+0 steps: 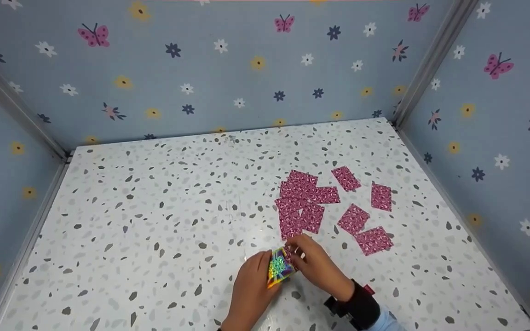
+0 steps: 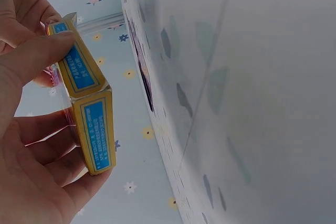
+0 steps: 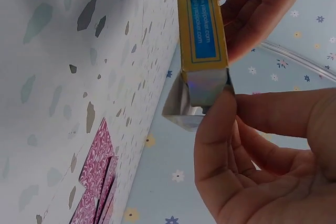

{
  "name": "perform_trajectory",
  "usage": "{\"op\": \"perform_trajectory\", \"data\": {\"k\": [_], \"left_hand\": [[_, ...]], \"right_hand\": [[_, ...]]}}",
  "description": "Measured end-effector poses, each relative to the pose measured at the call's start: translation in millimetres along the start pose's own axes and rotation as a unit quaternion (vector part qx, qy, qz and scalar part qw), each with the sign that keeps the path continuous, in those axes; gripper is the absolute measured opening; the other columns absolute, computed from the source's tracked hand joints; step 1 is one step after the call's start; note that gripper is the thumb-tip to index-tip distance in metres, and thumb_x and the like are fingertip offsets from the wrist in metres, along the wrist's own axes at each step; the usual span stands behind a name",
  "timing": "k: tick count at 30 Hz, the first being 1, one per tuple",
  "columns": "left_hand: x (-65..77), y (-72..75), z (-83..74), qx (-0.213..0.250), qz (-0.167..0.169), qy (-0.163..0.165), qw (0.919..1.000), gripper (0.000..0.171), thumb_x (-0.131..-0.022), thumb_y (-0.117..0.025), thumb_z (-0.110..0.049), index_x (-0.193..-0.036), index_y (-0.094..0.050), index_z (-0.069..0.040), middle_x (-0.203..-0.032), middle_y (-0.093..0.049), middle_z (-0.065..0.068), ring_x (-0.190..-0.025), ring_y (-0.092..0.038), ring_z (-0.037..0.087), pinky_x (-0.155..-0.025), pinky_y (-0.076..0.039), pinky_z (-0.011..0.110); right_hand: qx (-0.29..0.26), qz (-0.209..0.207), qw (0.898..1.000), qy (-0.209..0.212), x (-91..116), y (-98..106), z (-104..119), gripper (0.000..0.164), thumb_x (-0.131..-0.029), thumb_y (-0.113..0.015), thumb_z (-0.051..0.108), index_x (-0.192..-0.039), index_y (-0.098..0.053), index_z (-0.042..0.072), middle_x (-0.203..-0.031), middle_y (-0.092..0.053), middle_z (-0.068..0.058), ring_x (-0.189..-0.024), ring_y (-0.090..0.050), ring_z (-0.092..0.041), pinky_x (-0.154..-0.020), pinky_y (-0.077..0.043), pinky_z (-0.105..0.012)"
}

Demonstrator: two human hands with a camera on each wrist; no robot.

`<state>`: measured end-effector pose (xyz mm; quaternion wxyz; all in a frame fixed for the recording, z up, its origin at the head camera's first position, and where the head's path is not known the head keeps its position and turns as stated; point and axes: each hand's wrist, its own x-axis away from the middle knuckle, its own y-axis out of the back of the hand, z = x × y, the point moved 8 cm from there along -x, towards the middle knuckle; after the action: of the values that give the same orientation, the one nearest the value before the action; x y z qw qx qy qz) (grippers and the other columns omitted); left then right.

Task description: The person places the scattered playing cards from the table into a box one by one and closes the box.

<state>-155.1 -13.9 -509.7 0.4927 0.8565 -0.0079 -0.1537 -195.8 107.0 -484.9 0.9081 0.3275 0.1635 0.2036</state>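
One yellow-and-blue rectangular cardboard box (image 1: pixel 279 266), held above white speckled tabletop (image 1: pixel 145 216), left hand (image 1: pixel 250 281) fingers gripping its sides, right hand (image 1: pixel 318 264) fingers pinching its open end, pink-and-white patterned cards (image 1: pixel 291 217) spread beyond.

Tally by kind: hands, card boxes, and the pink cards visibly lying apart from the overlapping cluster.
Hands (left hand, right hand): 2
Card box: 1
Pink cards apart from the cluster: 4
Total: 7
Any cards hidden beneath these are uncounted.
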Motion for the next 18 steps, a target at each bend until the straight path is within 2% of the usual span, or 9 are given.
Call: {"op": "perform_trajectory", "data": {"k": [4, 11, 18], "left_hand": [[-0.8, -1.8, 0.0, -0.004, 0.008, 0.003, 1.0000, 0.070, -0.069, -0.081, -0.028, -0.127, -0.052, -0.004, -0.119, -0.057, 0.009, -0.109, -0.056, 0.023, -0.097, -0.047, 0.039], [0.3, 1.9, -2.3, -0.017, -0.018, -0.017, 0.9995, 0.071, -0.064, -0.083, -0.028, -0.125, -0.054, -0.005, -0.117, -0.059, 0.008, -0.107, -0.058, 0.023, -0.096, -0.049, 0.038], [0.3, 5.3, -4.0, -0.010, -0.045, -0.031, 0.9984, 0.068, -0.065, -0.082, -0.031, -0.122, -0.055, -0.005, -0.113, -0.060, 0.008, -0.102, -0.059, 0.023, -0.091, -0.051, 0.038]], "right_hand": [[0.025, -0.001, 1.000, 0.011, 1.0, -0.4, 1.8, 0.023, -0.087, -0.056, -0.006, -0.108, -0.057, 0.004, -0.097, -0.055, -0.007, -0.084, -0.057, -0.016, -0.068, -0.052, -0.020], [0.041, 0.003, 0.999, 0.013, 3.6, 0.0, 2.0, 0.029, -0.088, -0.054, -0.005, -0.114, -0.059, 0.006, -0.100, -0.058, -0.006, -0.088, -0.058, -0.017, -0.074, -0.052, -0.024], [0.025, 0.003, 0.999, 0.028, 4.7, 4.1, 5.9, 0.027, -0.089, -0.054, -0.002, -0.114, -0.059, 0.006, -0.102, -0.059, -0.006, -0.086, -0.057, -0.013, -0.070, -0.052, -0.021]]}}
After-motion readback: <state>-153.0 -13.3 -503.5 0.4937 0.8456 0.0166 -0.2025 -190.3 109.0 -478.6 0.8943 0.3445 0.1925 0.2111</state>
